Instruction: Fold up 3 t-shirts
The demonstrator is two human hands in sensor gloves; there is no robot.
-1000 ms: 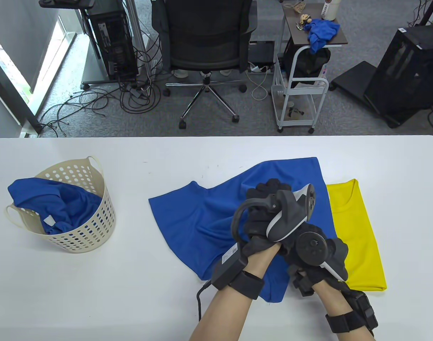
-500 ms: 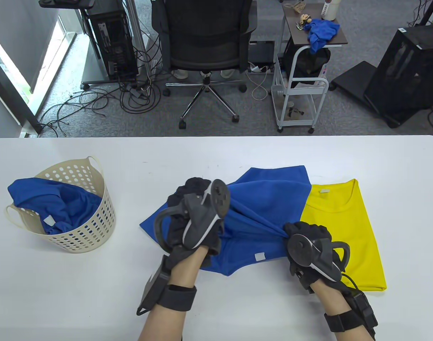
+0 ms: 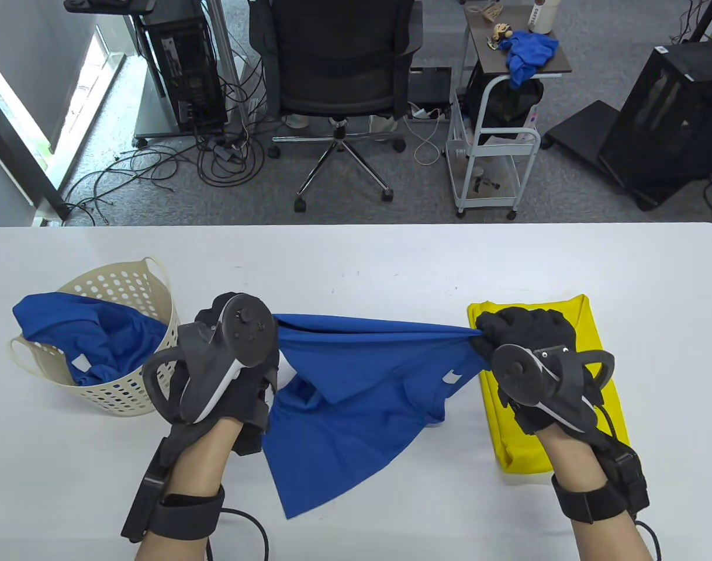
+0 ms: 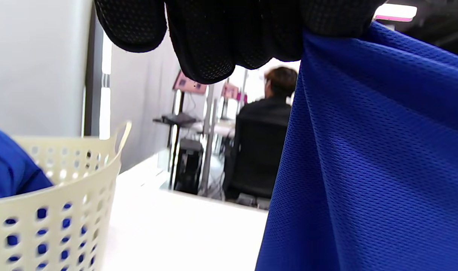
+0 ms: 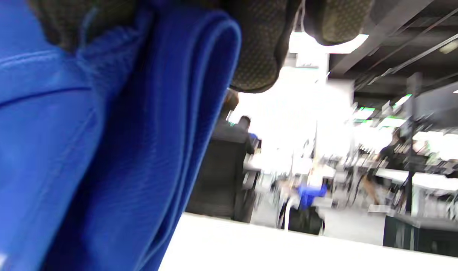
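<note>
Roughly one third done, by judgement: one yellow t-shirt (image 3: 590, 350) lying folded on the table (image 3: 391, 257) at the right, partly under the right hand. Second piece in work now: one blue t-shirt (image 3: 356, 397) stretched in the air between both hands, near the middle of the table, lower part hanging down to the surface. Left hand (image 3: 233, 374) clenched on its left end, right hand (image 3: 525, 345) clenched on its right end; gathered cloth squeezed under curled fingers in both wrist views. Not yet spread flat, not yet folded. Third piece, another blue t-shirt (image 3: 93, 339), crumpled in the cream basket (image 3: 157, 356) at the far left, untouched by the look of it. Counted: three shirts in total, two blue and one yellow; one basket; two gloved hands. Left to do, probably: laying out and folding the held blue one, then the one from the basket.
</note>
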